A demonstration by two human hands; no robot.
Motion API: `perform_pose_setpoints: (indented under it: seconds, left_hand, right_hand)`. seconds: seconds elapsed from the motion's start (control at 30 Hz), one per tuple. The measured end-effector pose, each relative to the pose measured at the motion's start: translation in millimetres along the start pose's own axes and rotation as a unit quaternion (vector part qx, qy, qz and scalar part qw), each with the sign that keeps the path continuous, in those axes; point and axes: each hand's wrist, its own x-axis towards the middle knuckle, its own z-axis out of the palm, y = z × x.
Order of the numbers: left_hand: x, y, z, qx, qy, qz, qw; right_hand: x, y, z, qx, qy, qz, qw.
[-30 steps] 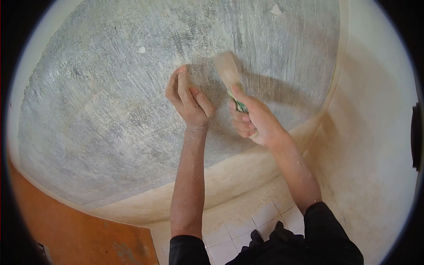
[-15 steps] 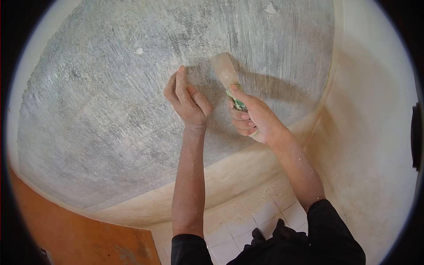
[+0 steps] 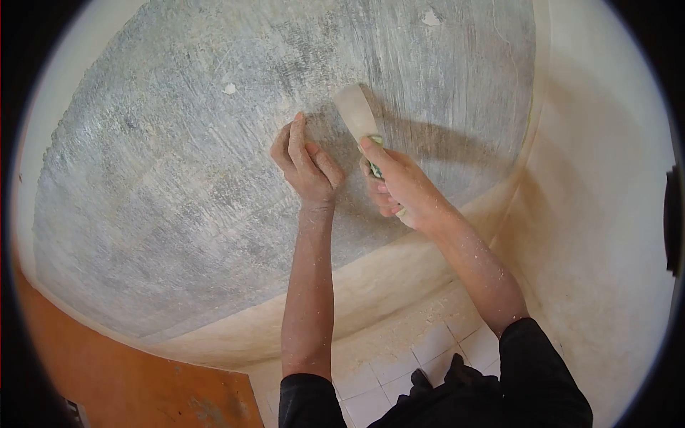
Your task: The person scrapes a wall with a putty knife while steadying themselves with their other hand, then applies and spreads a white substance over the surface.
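A putty knife (image 3: 356, 113) with a wide, dusty blade and a green-and-white handle is gripped in my right hand (image 3: 399, 185), thumb laid along the handle near the blade. Its broad end points up and left, close over the rough grey patch of wall (image 3: 214, 157). To its left, my left hand (image 3: 307, 160) is raised at the same patch with fingers bent and thumb apart, holding nothing. Pale dust specks both forearms. White chips (image 3: 229, 88) mark the grey surface above my left hand.
A smooth cream wall (image 3: 592, 214) meets the grey one at a corner on the right. Below are white floor tiles (image 3: 396, 364) with scattered scrapings along the wall's foot. An orange surface (image 3: 143, 385) fills the lower left.
My right hand and the putty knife have shifted slightly left, and the blade has turned a little. My left hand stays in nearly the same place.
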Motion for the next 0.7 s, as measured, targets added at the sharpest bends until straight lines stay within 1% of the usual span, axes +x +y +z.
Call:
perform_pose_setpoints:
  seconds: [0.13,0.23,0.33,0.43,0.47,0.53,0.57,0.63,0.7]
  left_hand:
    - [2,-1,-3,0.022,-0.009,0.028,0.999]
    - [1,0,-2,0.014,-0.009,0.021,1.000]
    - [1,2,-2,0.023,-0.009,0.016,1.000]
    - [0,-1,-2,0.018,-0.009,0.016,1.000]
    - [-2,-1,-2,0.017,-0.014,0.012,1.000]
    - [-1,-1,-1,0.017,-0.015,0.017,1.000]
    - [-2,-1,-1,0.020,-0.020,0.010,1.000]
    - [-3,-4,-3,0.028,-0.013,0.011,0.999]
    - [-2,-5,-3,0.042,-0.032,0.040,0.998]
  right_hand:
    - [6,-4,0,-0.006,0.010,0.014,1.000]
    - [14,-26,0,0.010,-0.009,0.000,1.000]
    - [25,-56,7,0.026,-0.053,-0.044,0.997]
    - [31,-75,10,0.045,-0.075,-0.044,0.995]
    - [27,-72,10,0.045,-0.077,-0.047,0.995]
    - [15,-61,8,0.057,-0.041,-0.040,0.997]
    - [14,-58,4,0.058,-0.044,-0.046,0.996]
    - [17,-61,4,0.064,-0.049,-0.012,0.997]
    - [29,-83,16,0.062,-0.068,-0.049,0.995]
